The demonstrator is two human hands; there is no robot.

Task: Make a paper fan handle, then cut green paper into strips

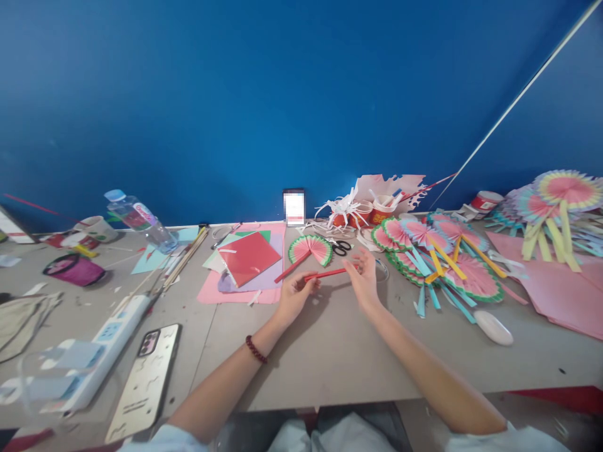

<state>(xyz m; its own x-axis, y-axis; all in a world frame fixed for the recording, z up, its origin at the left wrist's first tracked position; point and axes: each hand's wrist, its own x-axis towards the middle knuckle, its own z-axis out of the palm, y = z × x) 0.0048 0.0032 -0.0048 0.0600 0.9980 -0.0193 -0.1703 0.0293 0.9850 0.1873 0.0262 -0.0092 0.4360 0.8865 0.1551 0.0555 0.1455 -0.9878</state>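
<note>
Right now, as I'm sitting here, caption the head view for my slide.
Left hand and right hand hold a red strip; a fan and scissors lie beyond it.

From between the left hand (296, 295) and right hand (365, 282), bare surface (330, 358) ran open toward six o'clock, flanked by the forearms (417, 370). At twelve, black-handled scissors (341, 248) and a watermelon-coloured paper fan (323, 249) stood in the way, with the blue wall (301, 113) beyond. At three, piled paper fans (471, 276) obstructed low passage; a white oval object (494, 328) sat at four, a smartphone (146, 380) at eight.
</note>
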